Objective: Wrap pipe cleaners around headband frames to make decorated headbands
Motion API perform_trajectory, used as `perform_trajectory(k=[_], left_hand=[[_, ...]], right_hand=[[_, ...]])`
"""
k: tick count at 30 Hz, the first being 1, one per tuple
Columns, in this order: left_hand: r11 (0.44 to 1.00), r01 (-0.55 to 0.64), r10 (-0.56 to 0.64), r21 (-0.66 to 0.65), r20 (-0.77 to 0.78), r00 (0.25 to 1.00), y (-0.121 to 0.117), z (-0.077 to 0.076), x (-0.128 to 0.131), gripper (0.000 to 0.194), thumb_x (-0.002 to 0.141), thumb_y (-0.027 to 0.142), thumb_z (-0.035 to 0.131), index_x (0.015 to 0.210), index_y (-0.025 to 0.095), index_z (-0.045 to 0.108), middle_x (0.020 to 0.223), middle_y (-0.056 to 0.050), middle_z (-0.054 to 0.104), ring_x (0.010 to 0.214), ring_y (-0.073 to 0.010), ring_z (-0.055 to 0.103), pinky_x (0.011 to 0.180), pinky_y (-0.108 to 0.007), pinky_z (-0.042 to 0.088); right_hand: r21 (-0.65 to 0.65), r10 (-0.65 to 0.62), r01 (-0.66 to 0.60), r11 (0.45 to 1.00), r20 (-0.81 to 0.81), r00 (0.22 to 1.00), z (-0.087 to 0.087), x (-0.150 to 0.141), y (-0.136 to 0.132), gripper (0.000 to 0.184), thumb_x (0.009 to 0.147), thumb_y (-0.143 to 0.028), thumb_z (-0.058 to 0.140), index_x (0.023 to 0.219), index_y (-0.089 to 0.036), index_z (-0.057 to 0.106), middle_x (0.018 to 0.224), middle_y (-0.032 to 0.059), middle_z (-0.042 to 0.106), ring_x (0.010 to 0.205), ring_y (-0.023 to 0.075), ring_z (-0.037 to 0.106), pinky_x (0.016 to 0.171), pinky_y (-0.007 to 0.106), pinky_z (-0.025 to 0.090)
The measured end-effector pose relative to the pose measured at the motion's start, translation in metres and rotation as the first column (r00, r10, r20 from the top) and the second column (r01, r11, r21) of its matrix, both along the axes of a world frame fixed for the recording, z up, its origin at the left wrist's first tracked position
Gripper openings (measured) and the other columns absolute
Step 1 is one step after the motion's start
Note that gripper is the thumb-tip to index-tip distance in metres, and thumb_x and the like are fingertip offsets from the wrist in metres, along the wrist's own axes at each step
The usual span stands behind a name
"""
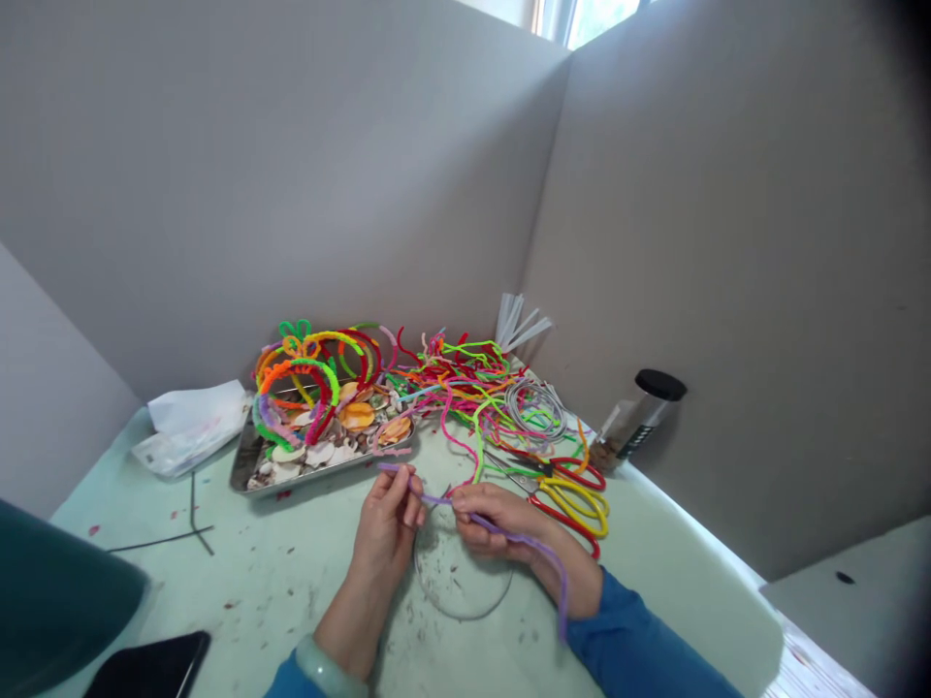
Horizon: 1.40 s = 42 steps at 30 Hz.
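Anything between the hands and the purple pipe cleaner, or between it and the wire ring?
The left hand and right hand both grip the purple pipe cleaner, nothing intervening. Toward the wire ring, the right hand covers part of the far rim; nothing else visibly stands between.

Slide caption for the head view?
Left hand and right hand hold a fuzzy purple pipe cleaner near a thin grey ring.

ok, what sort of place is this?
Probably a craft corner: bright pipe cleaners, a metal tray of shells, and scissors on a table walled by grey panels.
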<state>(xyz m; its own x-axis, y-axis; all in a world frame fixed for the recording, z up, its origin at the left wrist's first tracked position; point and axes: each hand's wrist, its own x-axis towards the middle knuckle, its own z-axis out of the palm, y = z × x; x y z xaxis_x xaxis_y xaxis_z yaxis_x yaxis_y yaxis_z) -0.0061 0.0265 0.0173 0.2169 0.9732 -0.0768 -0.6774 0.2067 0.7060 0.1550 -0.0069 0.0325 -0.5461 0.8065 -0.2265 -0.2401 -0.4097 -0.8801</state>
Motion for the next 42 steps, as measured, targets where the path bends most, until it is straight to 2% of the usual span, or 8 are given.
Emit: perform_trajectory(k=[6,11,15,20,26,30,34,42], left_hand=[[0.993,-0.113,0.114,-0.018,0.044,0.993,0.002,0.002,-0.005,0.02,0.072,0.026,0.07,0.081,0.017,0.055,0.058,0.009,0.051,0.036,0.0,0.033,0.039,-0.014,0.034],[0.989,-0.147,0.148,-0.02,0.037,0.988,0.003,0.003,-0.007,0.021,0.07,0.026,0.071,0.078,0.017,0.054,0.058,0.008,0.052,0.036,-0.0001,0.032,0.04,-0.014,0.033],[1.0,0.012,-0.013,0.02,0.053,0.998,-0.003,0.008,-0.008,0.017,0.074,0.026,0.067,0.087,0.018,0.06,0.072,0.002,0.062,0.04,-0.0009,0.036,0.043,-0.016,0.037],[0.962,0.261,-0.262,0.075,0.008,0.965,-0.011,0.014,-0.009,0.039,0.065,0.011,0.066,0.103,0.019,0.063,0.113,-0.009,0.062,0.047,-0.0031,0.044,0.047,-0.023,0.045],[0.921,0.389,-0.386,-0.015,-0.164,0.908,-0.01,0.007,0.0,0.024,0.076,0.034,0.062,0.087,0.013,0.061,0.068,-0.004,0.062,0.041,-0.0059,0.043,0.039,-0.022,0.045],[0.883,0.47,-0.454,0.002,-0.254,0.854,-0.012,0.002,0.003,0.027,0.078,0.04,0.06,0.075,0.015,0.053,0.047,0.004,0.049,0.037,-0.0075,0.044,0.037,-0.021,0.044],[0.877,0.479,-0.445,0.03,-0.326,0.834,-0.014,0.0,0.006,0.028,0.068,0.03,0.071,0.076,0.017,0.048,0.054,0.003,0.056,0.035,-0.0079,0.047,0.036,-0.021,0.043],[0.934,0.351,-0.291,0.062,-0.437,0.851,-0.011,-0.001,0.007,0.035,0.072,0.035,0.066,0.097,0.013,0.058,0.074,-0.005,0.064,0.037,-0.0051,0.044,0.032,-0.016,0.031]], right_hand=[[0.006,-0.016,0.015,1.0,0.083,0.996,0.004,0.032,0.004,0.024,0.076,-0.034,0.061,0.063,-0.018,0.049,0.04,-0.0082,0.035,0.031,0.004,0.021,0.035,0.021,0.014],[0.145,-0.175,0.145,0.979,0.221,0.959,0.003,0.059,0.005,0.025,0.076,-0.033,0.062,0.06,-0.017,0.049,0.043,-0.0068,0.036,0.037,0.0043,0.02,0.038,0.023,0.012],[0.133,-0.204,0.186,0.974,0.14,0.969,-0.001,0.066,0.006,0.027,0.077,-0.034,0.06,0.062,-0.018,0.046,0.043,-0.0081,0.033,0.036,0.0043,0.018,0.036,0.022,0.012],[0.079,-0.179,0.187,0.979,-0.091,0.979,-0.004,0.064,0.004,0.028,0.078,-0.035,0.058,0.064,-0.02,0.04,0.039,-0.0114,0.024,0.033,0.0043,0.014,0.035,0.019,0.014],[0.105,-0.1,0.094,0.99,0.052,0.994,-0.008,0.034,0.002,0.029,0.074,-0.037,0.065,0.068,-0.018,0.045,0.042,-0.0115,0.03,0.036,0.003,0.019,0.037,0.017,0.015],[0.298,-0.218,0.14,0.944,0.246,0.944,-0.01,0.01,0.002,0.033,0.073,-0.042,0.065,0.064,-0.015,0.049,0.046,-0.0089,0.035,0.04,0.0035,0.025,0.038,0.018,0.016],[0.423,-0.409,0.28,0.862,0.254,0.877,-0.012,0.004,0.005,0.031,0.074,-0.044,0.063,0.069,-0.015,0.052,0.049,-0.0076,0.04,0.044,0.0048,0.03,0.041,0.017,0.021],[0.394,-0.533,0.453,0.8,0.118,0.838,-0.015,0.012,0.008,0.026,0.077,-0.04,0.062,0.074,-0.016,0.053,0.055,-0.0055,0.049,0.041,0.0044,0.035,0.04,0.018,0.024]])
